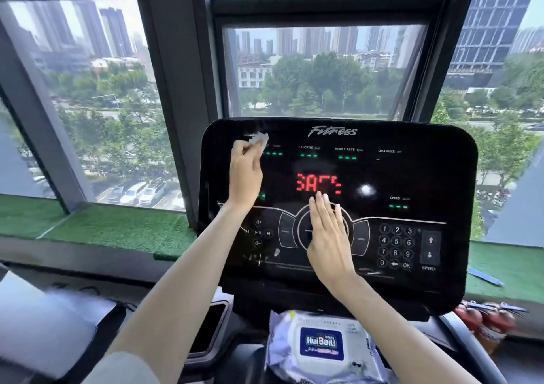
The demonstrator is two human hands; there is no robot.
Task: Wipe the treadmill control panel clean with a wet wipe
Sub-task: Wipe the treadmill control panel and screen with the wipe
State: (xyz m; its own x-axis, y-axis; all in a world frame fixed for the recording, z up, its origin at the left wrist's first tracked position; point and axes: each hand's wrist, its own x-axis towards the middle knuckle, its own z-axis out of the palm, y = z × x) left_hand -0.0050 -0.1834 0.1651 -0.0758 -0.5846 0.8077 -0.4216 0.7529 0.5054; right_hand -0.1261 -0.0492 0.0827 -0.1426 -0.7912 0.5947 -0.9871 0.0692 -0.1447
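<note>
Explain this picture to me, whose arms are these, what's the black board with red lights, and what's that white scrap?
This is one picture from a camera worn on a person's head, looking forward and down, so both bare arms are the wearer's own. The black board is a treadmill control panel with red lit letters and a number keypad. The left hand pinches a small white wet wipe at the panel's upper left. The right hand lies flat, fingers straight, over the round dial and holds nothing. Below the panel sits a pack of wipes. Behind are windows onto a city.
</note>
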